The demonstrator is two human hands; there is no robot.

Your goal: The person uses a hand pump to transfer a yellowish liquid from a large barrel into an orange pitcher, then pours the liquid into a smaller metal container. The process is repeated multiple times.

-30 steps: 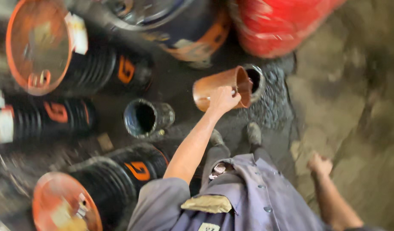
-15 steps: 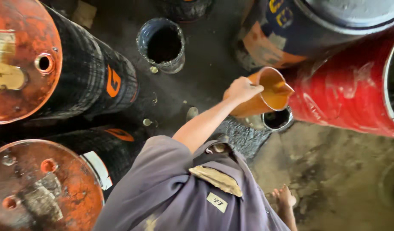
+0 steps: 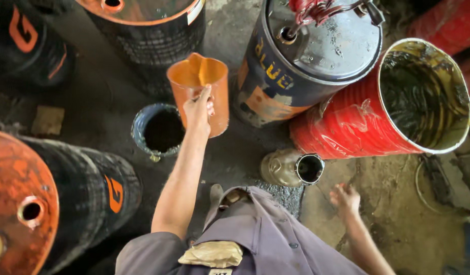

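Seen from above on an oil-stained workshop floor (image 3: 107, 107): left hand (image 3: 198, 109) with fingers wrapped tight round the handle of an orange plastic jug (image 3: 200, 86), jug held upright in the air, just beside and partly over a small dark open-topped bucket with a blue rim (image 3: 160, 130). Right hand (image 3: 345, 199) down low, empty, fingers loosely spread, near a short grimy metal can with an open mouth (image 3: 296, 168). Ringed by a red open drum lying tilted (image 3: 377, 122), a dark blue closed drum (image 3: 316, 56), and black-and-orange steel drums (image 3: 56, 198).
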